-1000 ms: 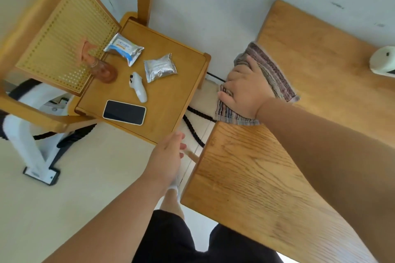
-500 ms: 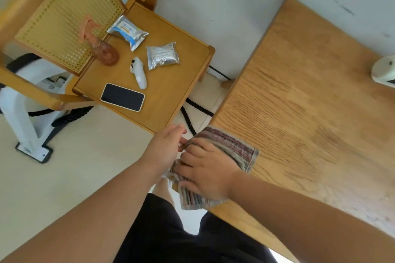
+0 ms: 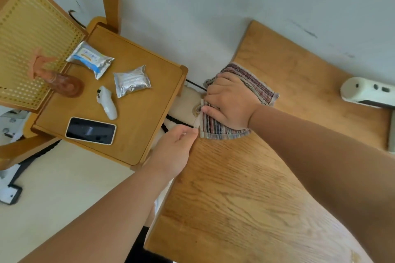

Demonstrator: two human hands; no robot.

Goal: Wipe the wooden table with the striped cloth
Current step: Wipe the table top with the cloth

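The striped cloth [image 3: 254,83] lies over the left edge of the wooden table [image 3: 245,188], partly hanging off it. My right hand [image 3: 229,100] presses flat on the cloth, fingers curled over the table's edge, and covers most of it. My left hand [image 3: 173,151] hovers just left of the table's edge, fingers loosely apart, fingertips close to the cloth's lower corner and holding nothing.
A wooden chair [image 3: 136,117] stands left of the table, its seat carrying a phone [image 3: 90,130], a white controller [image 3: 108,102], two foil packets [image 3: 131,80] and a brown spray bottle [image 3: 57,80]. A white device [image 3: 367,92] sits at the table's far right. Black cables [image 3: 171,119] run on the floor between.
My right hand has slid the cloth back up along the table's left edge, away from me, after sweeping it down toward me. The left hand stays beside the edge.
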